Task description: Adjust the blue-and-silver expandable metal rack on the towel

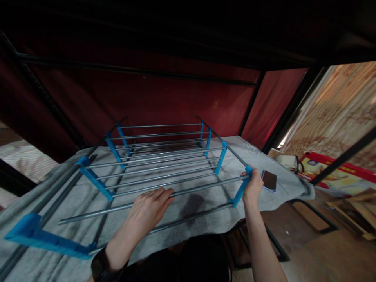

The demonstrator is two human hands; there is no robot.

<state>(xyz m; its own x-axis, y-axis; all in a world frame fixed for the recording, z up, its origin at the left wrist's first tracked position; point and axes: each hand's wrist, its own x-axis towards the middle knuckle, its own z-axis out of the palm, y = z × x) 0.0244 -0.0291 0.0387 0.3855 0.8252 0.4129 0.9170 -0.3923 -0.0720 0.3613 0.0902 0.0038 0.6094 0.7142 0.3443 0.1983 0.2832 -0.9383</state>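
A rack of grey metal tubes and blue plastic brackets lies on a grey cloth (246,152); it looks like a shoe rack. My left hand (152,205) is closed over the near metal tube (202,188), around its middle. That tube's left end is loose, apart from the near-left blue bracket (55,241). At its right end the tube meets the near-right blue bracket (241,192). My right hand (253,186) grips the top of this bracket, thumb on the inner side. Farther back, several tubes span the other brackets, such as the blue bracket (95,180) on the left.
A phone (269,181) lies on the cloth right of my right hand. Dark red fabric (164,102) and a black metal frame (254,105) close off the back and sides. At right are a red and yellow box (337,170) and cardboard pieces (355,213) on the floor.
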